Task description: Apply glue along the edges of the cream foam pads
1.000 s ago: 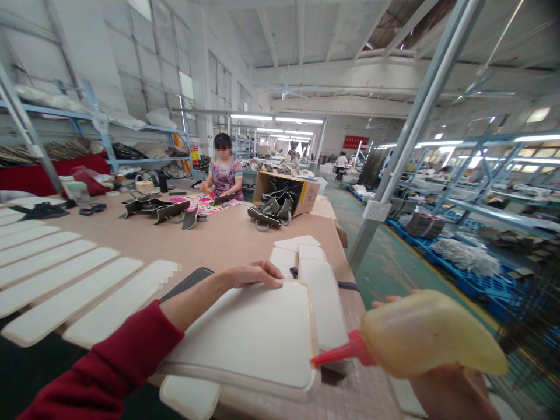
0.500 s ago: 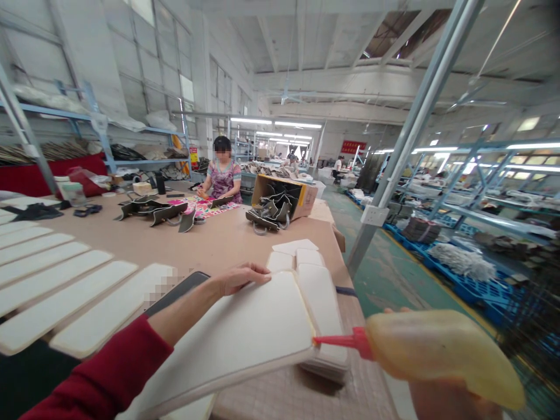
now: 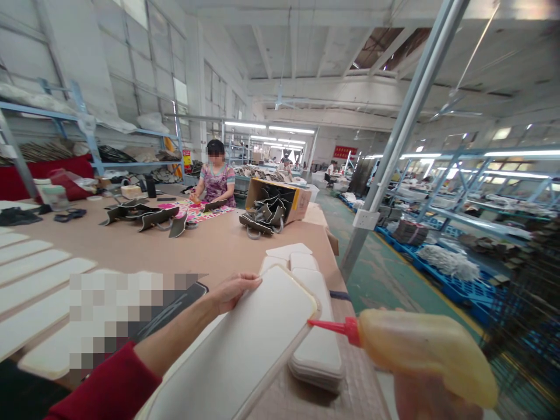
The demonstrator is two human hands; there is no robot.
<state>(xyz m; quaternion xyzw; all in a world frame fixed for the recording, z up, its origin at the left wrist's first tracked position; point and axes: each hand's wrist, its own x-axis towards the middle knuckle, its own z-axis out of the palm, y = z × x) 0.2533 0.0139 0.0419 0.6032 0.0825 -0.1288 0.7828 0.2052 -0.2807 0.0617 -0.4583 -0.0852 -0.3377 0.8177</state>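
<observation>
Panel tilted up, glue nozzle at its corner

Left hand (image 3: 231, 291) reaches in from 7 o'clock on a bare forearm with a red sleeve, palm down. Its fingers curl over the far edge of a white panel (image 3: 245, 350) and hold it lifted at a slant off the worktop (image 3: 210, 245).

At 4 o'clock the right hand (image 3: 431, 402) sits under a yellowish glue bottle (image 3: 420, 353) and holds it up. Its fingers are mostly hidden behind the bottle. The red nozzle (image 3: 335, 328) points toward 9 o'clock, with its tip just beside the panel's right corner.

A stack of white pieces (image 3: 317, 353) lies below the nozzle.

A red sign (image 3: 344, 151) hangs on the far wall at 12 o'clock, its writing too small to read. At 11 o'clock a co-worker (image 3: 216, 175) sits near an open cardboard box (image 3: 280, 201).
</observation>
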